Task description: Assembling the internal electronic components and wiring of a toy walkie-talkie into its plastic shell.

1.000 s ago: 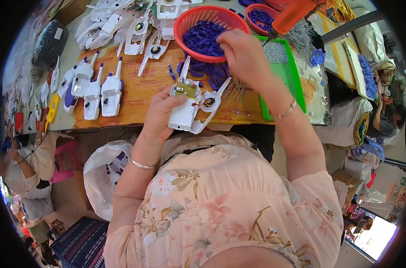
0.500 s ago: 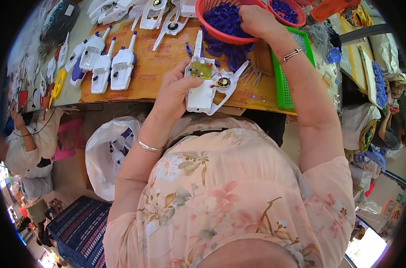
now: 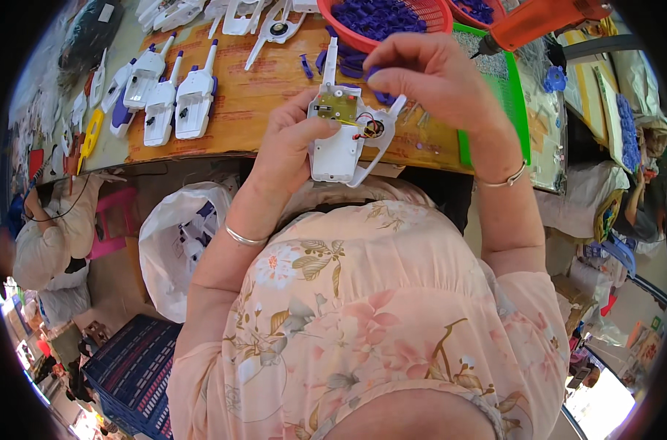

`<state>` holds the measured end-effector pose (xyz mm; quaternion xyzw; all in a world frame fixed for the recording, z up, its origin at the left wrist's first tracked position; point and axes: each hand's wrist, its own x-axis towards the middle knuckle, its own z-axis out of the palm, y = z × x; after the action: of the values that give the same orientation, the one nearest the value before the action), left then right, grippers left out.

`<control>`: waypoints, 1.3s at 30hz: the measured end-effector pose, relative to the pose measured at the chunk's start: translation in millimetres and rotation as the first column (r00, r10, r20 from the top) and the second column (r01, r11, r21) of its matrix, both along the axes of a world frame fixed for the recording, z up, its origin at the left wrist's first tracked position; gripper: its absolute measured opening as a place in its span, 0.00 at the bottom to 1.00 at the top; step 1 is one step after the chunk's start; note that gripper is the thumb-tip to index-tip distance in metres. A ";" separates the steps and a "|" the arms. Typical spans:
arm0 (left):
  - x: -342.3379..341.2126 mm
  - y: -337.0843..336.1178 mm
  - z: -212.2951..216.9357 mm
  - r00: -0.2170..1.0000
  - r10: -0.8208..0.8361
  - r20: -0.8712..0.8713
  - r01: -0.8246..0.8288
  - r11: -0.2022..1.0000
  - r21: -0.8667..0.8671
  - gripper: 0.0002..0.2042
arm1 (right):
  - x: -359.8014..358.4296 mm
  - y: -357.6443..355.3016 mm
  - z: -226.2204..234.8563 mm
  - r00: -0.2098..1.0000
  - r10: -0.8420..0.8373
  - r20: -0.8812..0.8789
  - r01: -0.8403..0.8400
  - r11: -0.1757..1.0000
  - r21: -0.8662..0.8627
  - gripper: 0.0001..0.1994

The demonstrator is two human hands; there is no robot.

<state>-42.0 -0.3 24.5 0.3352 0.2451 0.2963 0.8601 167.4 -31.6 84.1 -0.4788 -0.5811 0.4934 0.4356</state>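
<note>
**Q:** Hands first: what does each one do?

**A:** Left hand (image 3: 293, 143) is closed around the white plastic shell (image 3: 339, 136), thumb laid across its open face, holding it above the near edge of the wooden bench (image 3: 231, 110). Right hand (image 3: 432, 77) has its fingertips pinched on a small blue piece (image 3: 383, 96) just over the shell's upper right corner (most of the piece is hidden by the fingers).

**Q:** How would the shell handle?

**A:** Probably light and stiff, being a thin moulded half-casing. The exposed circuit board (image 3: 335, 107) and the thin wires (image 3: 364, 126) beside it look fragile, so the hold belongs on the outer walls of the lower body, where the left hand has it, well off the electronics.

**Q:** Its orientation?

**A:** Long axis runs near to far; the narrow antenna-like stem (image 3: 331, 59) points away from the person toward the red basket (image 3: 381, 22) of blue parts, and the open face is turned up.

**Q:** Surroundings?

**A:** Finished white-and-blue units (image 3: 165, 92) lie in a row at the left of the bench, a green tray (image 3: 495, 95) sits to the right, and an orange power tool (image 3: 542, 18) rests beyond it.
</note>
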 end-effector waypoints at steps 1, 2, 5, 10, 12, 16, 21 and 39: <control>1.1 -1.6 2.3 1.000 -0.011 0.001 0.011 1.000 0.005 0.20 | -0.9 -4.7 -4.2 0.999 -0.031 -0.015 0.030 0.998 -0.061 0.06; 1.9 -3.3 3.8 1.000 -0.013 0.000 0.013 1.000 0.003 0.20 | -1.6 -8.5 -5.0 0.999 -0.034 -0.015 0.033 0.997 -0.063 0.06; 3.1 -7.4 5.9 0.999 -0.040 0.001 0.040 0.999 0.031 0.20 | -2.1 -14.6 -9.2 0.991 -0.127 -0.053 0.119 0.985 -0.122 0.06; 3.9 -14.1 8.3 0.999 -0.025 -0.036 0.028 0.997 0.068 0.19 | 2.6 -13.3 -25.7 0.994 -0.076 -0.083 0.069 0.994 -0.087 0.06; 3.8 -15.0 9.3 0.998 -0.029 -0.047 0.032 0.997 0.075 0.19 | 4.1 -12.4 -26.8 0.995 -0.056 -0.076 0.050 0.995 -0.081 0.06; 4.0 -15.6 9.7 0.996 -0.039 -0.078 0.048 0.992 0.114 0.19 | 6.4 -10.4 -27.1 1.000 0.008 0.023 -0.007 0.998 -0.059 0.08; 5.4 -16.9 12.4 0.991 -0.055 -0.123 0.074 0.986 0.152 0.19 | 6.8 -10.9 -27.4 0.998 0.013 0.069 -0.005 0.993 -0.121 0.09; 8.4 -18.9 15.5 0.984 -0.087 -0.153 0.110 0.982 0.155 0.20 | 4.9 -12.3 -28.3 0.992 -0.021 0.126 0.043 0.985 -0.169 0.13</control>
<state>-33.6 -19.2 40.0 0.4368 0.2653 0.2471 0.8232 172.3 -44.0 55.8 -0.5536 -0.5545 0.5039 0.3635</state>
